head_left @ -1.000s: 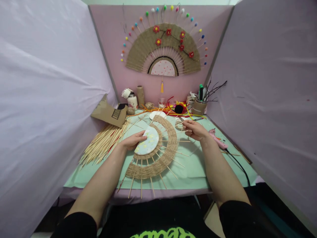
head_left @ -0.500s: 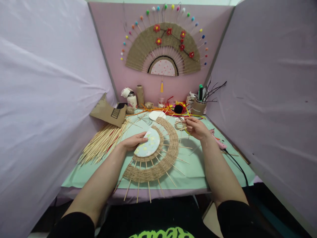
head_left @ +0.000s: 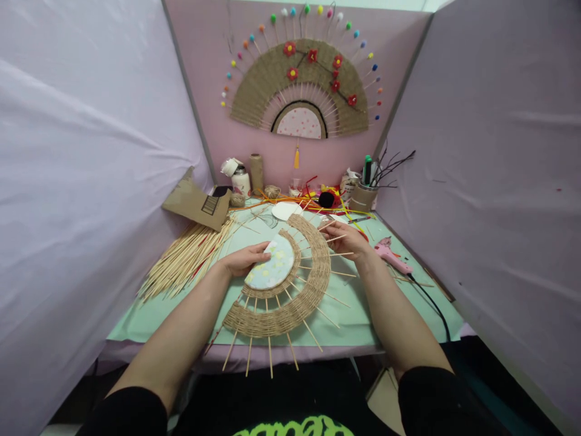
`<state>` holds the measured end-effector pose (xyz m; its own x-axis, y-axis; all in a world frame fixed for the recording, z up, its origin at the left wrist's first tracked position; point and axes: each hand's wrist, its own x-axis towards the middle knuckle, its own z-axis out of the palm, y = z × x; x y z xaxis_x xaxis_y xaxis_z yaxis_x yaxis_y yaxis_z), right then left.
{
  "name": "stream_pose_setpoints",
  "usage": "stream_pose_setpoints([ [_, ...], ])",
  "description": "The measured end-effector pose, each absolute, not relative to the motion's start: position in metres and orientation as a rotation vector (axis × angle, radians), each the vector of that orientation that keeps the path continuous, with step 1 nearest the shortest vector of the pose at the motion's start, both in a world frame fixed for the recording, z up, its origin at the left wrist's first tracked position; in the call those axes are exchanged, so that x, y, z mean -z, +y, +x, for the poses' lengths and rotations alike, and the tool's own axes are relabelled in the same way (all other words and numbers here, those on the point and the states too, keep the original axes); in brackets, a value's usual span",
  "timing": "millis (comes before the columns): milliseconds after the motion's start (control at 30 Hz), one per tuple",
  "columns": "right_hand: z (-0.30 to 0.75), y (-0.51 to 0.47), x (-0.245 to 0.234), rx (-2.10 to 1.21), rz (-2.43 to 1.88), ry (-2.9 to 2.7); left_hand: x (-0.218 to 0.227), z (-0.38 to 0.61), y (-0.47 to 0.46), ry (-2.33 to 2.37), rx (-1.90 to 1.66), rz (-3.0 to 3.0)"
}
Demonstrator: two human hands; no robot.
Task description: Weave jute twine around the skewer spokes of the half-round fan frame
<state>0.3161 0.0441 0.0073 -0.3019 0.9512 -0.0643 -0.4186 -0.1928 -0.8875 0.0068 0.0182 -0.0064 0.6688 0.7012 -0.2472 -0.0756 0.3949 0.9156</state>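
My left hand (head_left: 247,259) is closed on the straight edge of a woven fan (head_left: 313,275), its thumb lying on the pale blue, yellow-spotted half-disc (head_left: 275,264) at the centre. Two bands of brown twine are woven around thin wooden sticks, whose bare ends fan out below and to the right. At the fan's upper right edge my right hand (head_left: 344,239) is among the stick ends, fingers pinched together on the twine. Part of those fingers is hidden behind the sticks, and the strand itself is hard to make out.
A pile of thin sticks (head_left: 186,260) and a torn cardboard piece (head_left: 197,200) lie left. A pink glue gun (head_left: 394,257) with a black cord lies right. Behind stand a jar (head_left: 241,181), a twine spool (head_left: 256,174) and a pen holder (head_left: 363,197). A finished fan (head_left: 313,72) hangs on the back wall.
My right hand has moved down and left, from beside the fan to its outer sticks. The fan has tilted slightly; my left hand keeps its hold.
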Motion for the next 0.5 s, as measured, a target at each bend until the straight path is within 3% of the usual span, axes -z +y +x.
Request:
stream_pose_setpoints([
  [500,0.328,0.042,-0.018,-1.581,-0.798,-0.883,0.013,0.006,0.018,0.691,-0.447,1.046],
])
